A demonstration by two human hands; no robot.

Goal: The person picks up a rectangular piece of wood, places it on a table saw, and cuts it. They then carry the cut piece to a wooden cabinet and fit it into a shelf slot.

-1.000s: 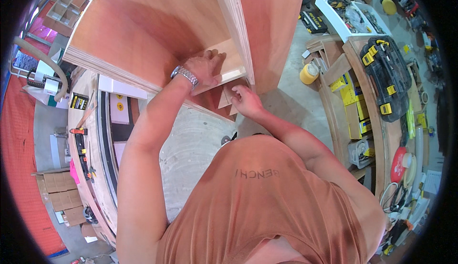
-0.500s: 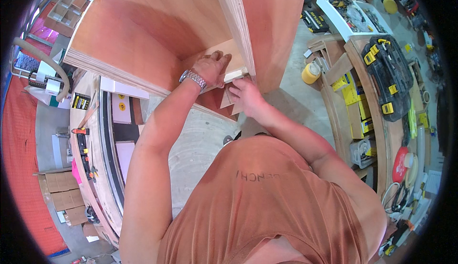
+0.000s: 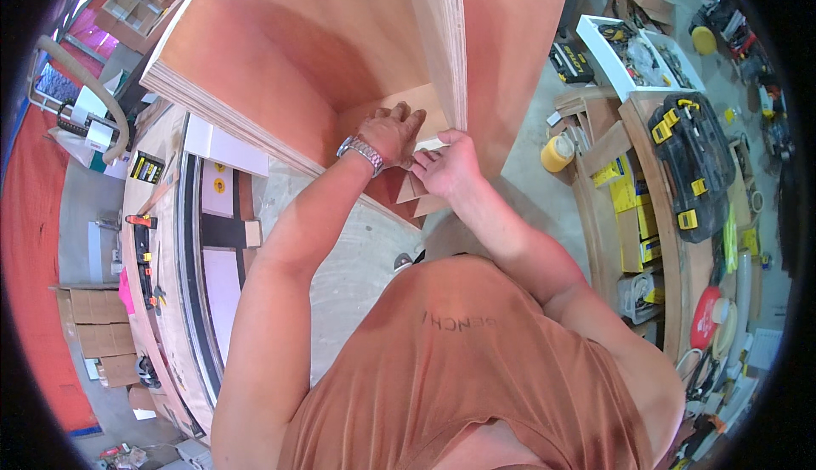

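A tall plywood cabinet (image 3: 263,79) with layered edges and an upright divider (image 3: 455,45) stands in front of me. My left hand (image 3: 389,136), wearing a metal watch (image 3: 361,154), reaches into the left bay. Its fingers are spread on a pale wood board (image 3: 432,113) low in that bay. Close beside it, my right hand (image 3: 449,167) is curled at the board's front edge, next to the divider's lower end, thumb up and fingers bent below. Angled wood pieces (image 3: 410,191) show beneath the hands. My hands cover part of the board.
A workbench (image 3: 153,215) with hand tools runs along the left. On the right stands a wooden rack (image 3: 676,274) carrying a black tool case (image 3: 693,164). Beyond are a white tray of hardware (image 3: 586,28) and a yellow tub (image 3: 558,154). Cardboard boxes (image 3: 102,308) sit far left.
The view has shifted, so the cabinet sits slightly lower and further right. My right hand has turned, its thumb now raised over the board's edge. My left hand stays on the board.
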